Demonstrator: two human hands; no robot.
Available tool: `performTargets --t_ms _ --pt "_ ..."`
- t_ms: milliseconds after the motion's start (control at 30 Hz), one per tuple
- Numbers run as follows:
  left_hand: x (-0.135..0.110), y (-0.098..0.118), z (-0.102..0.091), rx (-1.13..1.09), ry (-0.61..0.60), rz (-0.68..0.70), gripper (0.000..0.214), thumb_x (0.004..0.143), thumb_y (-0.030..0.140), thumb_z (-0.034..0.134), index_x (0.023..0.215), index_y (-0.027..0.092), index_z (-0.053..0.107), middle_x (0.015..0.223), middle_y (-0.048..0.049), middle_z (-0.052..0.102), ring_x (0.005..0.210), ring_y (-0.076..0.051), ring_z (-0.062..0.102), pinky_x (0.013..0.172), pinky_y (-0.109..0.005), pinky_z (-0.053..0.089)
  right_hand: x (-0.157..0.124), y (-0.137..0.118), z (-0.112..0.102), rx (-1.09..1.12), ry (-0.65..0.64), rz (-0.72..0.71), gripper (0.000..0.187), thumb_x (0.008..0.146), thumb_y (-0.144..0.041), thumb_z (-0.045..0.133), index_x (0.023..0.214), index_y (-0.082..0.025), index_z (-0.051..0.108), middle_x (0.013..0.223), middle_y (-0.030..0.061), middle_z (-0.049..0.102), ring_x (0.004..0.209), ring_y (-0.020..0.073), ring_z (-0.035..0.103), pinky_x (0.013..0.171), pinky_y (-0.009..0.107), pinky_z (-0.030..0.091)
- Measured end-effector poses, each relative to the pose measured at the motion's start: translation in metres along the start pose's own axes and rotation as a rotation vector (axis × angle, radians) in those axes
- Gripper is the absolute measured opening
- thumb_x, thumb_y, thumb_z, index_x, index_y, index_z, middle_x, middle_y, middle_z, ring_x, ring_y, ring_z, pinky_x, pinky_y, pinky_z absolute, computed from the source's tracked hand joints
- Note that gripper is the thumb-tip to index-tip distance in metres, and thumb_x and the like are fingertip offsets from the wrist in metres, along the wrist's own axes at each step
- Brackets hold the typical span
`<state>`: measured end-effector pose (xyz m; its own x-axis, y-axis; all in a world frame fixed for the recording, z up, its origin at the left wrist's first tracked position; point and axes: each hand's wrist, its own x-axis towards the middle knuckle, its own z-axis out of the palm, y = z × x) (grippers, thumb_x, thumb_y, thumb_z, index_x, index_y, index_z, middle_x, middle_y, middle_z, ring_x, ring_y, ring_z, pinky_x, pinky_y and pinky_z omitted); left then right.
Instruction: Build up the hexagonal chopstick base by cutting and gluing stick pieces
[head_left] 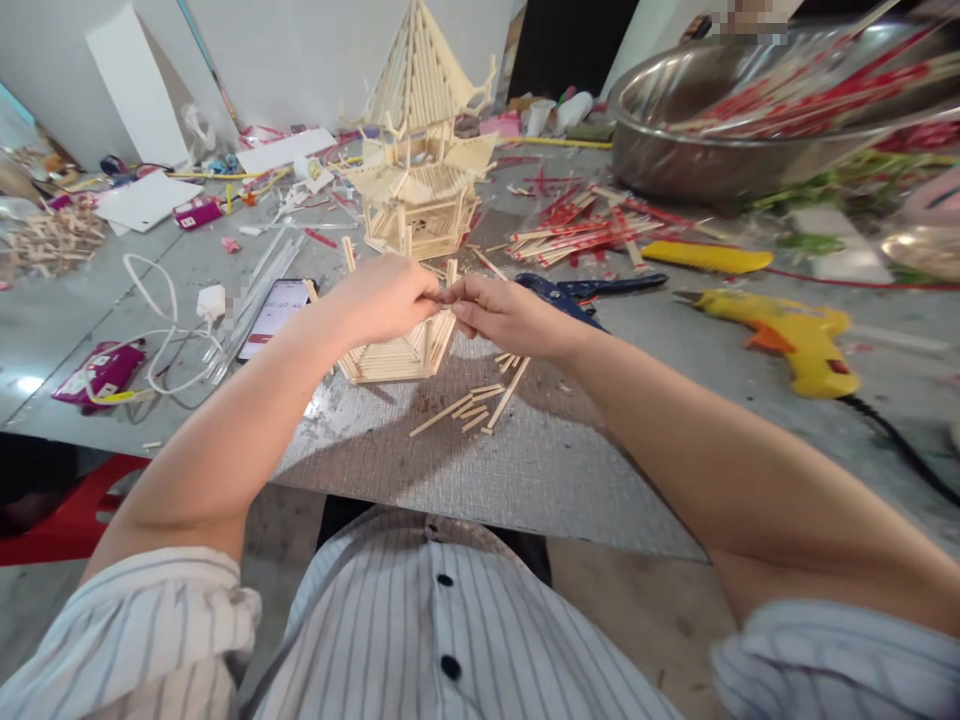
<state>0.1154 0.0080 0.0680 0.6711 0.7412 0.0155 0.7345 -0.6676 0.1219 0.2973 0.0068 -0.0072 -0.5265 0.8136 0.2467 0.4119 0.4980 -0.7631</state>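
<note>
My left hand (pixel 386 295) and my right hand (pixel 491 312) meet fingertip to fingertip above a low frame of pale wooden sticks (pixel 390 362). Both are closed in a pinch. Whatever lies between the fingertips is too small and hidden to make out. The frame has angled sides and short upright posts, and my left hand covers its back part. Just behind stands a tiered pagoda model (pixel 421 185) of the same sticks, with a pointed roof. Short cut sticks (pixel 472 408) lie loose on the table, to the right of the frame and below my right hand.
Blue-handled pliers (pixel 562 295), a yellow cutter knife (pixel 705 257) and a yellow glue gun (pixel 795 330) lie rightward. Behind them are red-and-white sticks (pixel 570 230) and a steel basin (pixel 675 165). Leftward are a phone (pixel 279 310), clear glue sticks (pixel 259 285) and a cabled white charger (pixel 211 302).
</note>
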Motion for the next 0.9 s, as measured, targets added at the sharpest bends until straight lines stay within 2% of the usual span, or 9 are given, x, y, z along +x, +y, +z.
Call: performTargets --t_ms 100,200,300,400,467,567,667,800,900 --pt "0.003 0.004 0.000 0.068 -0.014 -0.043 0.027 0.082 0.025 0.046 0.088 0.017 0.071 0.066 -0.0049 0.066 0.065 -0.015 0.057 0.061 -0.027 0.035 -0.001 -0.006 -0.001 0.006 0.031 -0.023 0.008 0.087 -0.019 0.042 0.090 -0.019 0.049 0.059 -0.0050 0.049 0.053 0.0078 0.043 0.056 0.022 0.034" --pt "0.003 0.006 0.000 0.023 0.055 -0.047 0.023 0.080 0.024 0.050 0.079 0.015 0.071 0.058 -0.0029 0.063 0.061 -0.013 0.056 0.061 -0.026 0.034 -0.001 -0.011 -0.001 0.009 0.066 -0.025 0.007 0.086 -0.018 0.043 0.088 -0.019 0.049 0.056 -0.0057 0.048 0.052 0.0078 0.043 0.055 0.023 0.035" --pt "0.000 0.003 0.001 -0.069 0.181 -0.007 0.021 0.080 0.024 0.052 0.073 0.015 0.069 0.058 -0.0015 0.061 0.060 -0.012 0.054 0.062 -0.026 0.035 0.000 -0.016 -0.008 -0.012 0.135 -0.056 0.008 0.086 -0.020 0.044 0.092 -0.019 0.050 0.059 -0.0052 0.052 0.053 0.0077 0.045 0.057 0.023 0.037" --pt "-0.003 -0.003 0.002 -0.188 0.392 0.005 0.019 0.080 0.025 0.054 0.073 0.016 0.068 0.059 0.0004 0.060 0.057 -0.010 0.051 0.060 -0.024 0.036 -0.006 -0.024 -0.034 -0.141 0.274 -0.049 0.017 0.085 -0.024 0.047 0.101 -0.018 0.050 0.066 -0.0029 0.057 0.058 0.0092 0.050 0.060 0.025 0.039" --pt "-0.006 -0.003 0.002 -0.308 0.550 -0.001 0.019 0.080 0.027 0.055 0.072 0.016 0.067 0.056 0.0018 0.057 0.054 -0.009 0.047 0.057 -0.023 0.036 -0.016 -0.032 -0.057 -0.331 0.342 0.026 0.019 0.085 -0.027 0.047 0.099 -0.016 0.053 0.072 0.0009 0.060 0.064 0.0115 0.052 0.064 0.028 0.041" --pt "-0.012 0.010 0.005 -0.535 0.687 0.004 0.023 0.081 0.033 0.055 0.069 0.016 0.065 0.054 0.0024 0.053 0.052 -0.008 0.044 0.053 -0.022 0.035 -0.038 -0.037 -0.080 -0.721 0.281 0.346 0.026 0.082 -0.040 0.051 0.085 -0.015 0.060 0.075 0.0074 0.061 0.072 0.0191 0.055 0.070 0.038 0.041" --pt "-0.022 0.038 0.018 -0.761 0.610 0.053 0.023 0.082 0.034 0.054 0.070 0.017 0.064 0.056 0.0020 0.053 0.052 -0.008 0.045 0.051 -0.022 0.036 -0.059 -0.026 -0.077 -0.891 0.156 0.649 0.030 0.077 -0.046 0.055 0.081 -0.016 0.061 0.082 0.0116 0.064 0.079 0.0267 0.059 0.070 0.044 0.043" --pt "-0.027 0.067 0.051 -0.924 0.199 0.162 0.020 0.081 0.029 0.054 0.072 0.015 0.065 0.057 0.0020 0.054 0.052 -0.007 0.045 0.050 -0.021 0.037 -0.073 0.006 -0.052 -0.904 0.110 0.805 0.027 0.072 -0.042 0.061 0.083 -0.017 0.062 0.092 0.0146 0.065 0.089 0.0335 0.060 0.072 0.049 0.046" --pt "-0.018 0.064 0.075 -0.936 0.113 0.037 0.020 0.080 0.030 0.054 0.075 0.014 0.066 0.057 0.0021 0.055 0.051 -0.006 0.043 0.051 -0.021 0.036 -0.071 0.024 -0.039 -0.894 0.131 0.819 0.025 0.077 -0.037 0.055 0.088 -0.016 0.062 0.093 0.0163 0.065 0.091 0.0349 0.061 0.071 0.049 0.046"
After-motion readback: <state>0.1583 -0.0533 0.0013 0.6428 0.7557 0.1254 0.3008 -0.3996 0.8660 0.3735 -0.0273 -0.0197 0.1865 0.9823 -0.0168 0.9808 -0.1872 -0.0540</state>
